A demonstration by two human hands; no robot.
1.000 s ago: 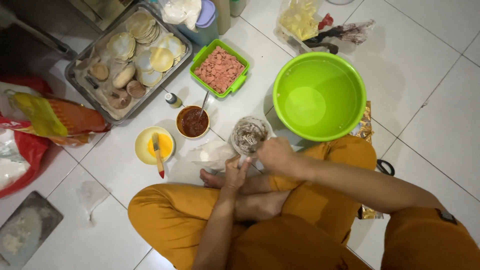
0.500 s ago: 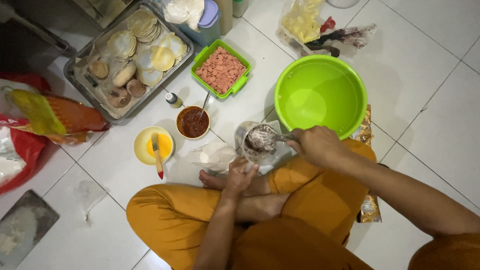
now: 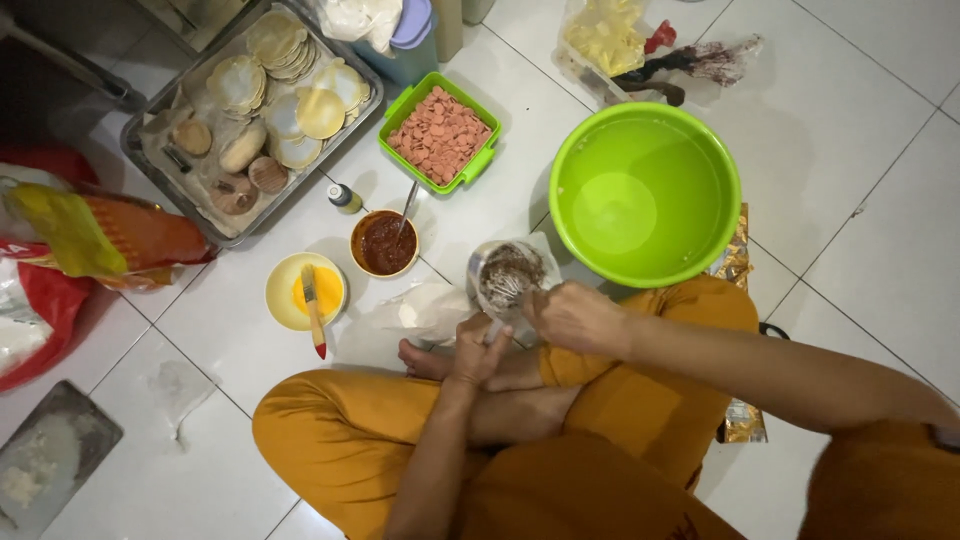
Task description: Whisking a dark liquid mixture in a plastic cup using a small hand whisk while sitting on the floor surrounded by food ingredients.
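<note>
Head view looks down on a person sitting cross-legged on the tiled floor (image 3: 880, 200). Left hand (image 3: 478, 345) curls around the lower side of a small metal cup (image 3: 508, 275), steadying it near the knee at about 6 o'clock from the sauce bowl's right. Right hand (image 3: 575, 315) is closed on a utensil handle, its head buried in brown mix inside; what kind of utensil, I cannot tell. That cup looks light, stiff and smooth-walled, likely slippery, so a wrap around its body suits best. Green basin (image 3: 700, 150) sits at 1 o'clock, red sauce bowl (image 3: 383, 243) at 9 o'clock
</note>
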